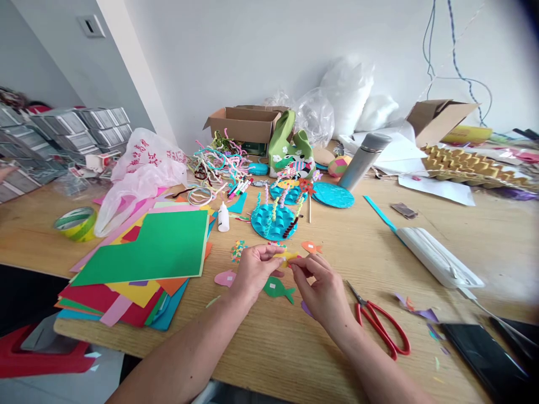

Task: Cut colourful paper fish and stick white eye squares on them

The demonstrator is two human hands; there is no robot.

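Between my two hands is a small yellow paper cutout [287,257], pinched at its left side by my left hand [257,270] and at its right end by my right hand [319,283]. Fingers cover much of its outline. Below it on the table lies a green paper fish [275,287] bearing a small white square. A pink paper fish [224,278] lies left of my left hand, and an orange paper fish [310,247] beyond my right. A purple paper piece [306,308] is partly under my right hand. Farther back stands a blue egg-carton-like base [264,231] with curled pipe cleaners.
Red-handled scissors [381,325] lie at right, near a white power strip [440,257] and a black phone [484,359]. Colored paper sheets [168,247] are stacked at left. A white glue bottle [223,217], a steel thermos [364,163] and a pipe-cleaner heap [219,163] stand behind.
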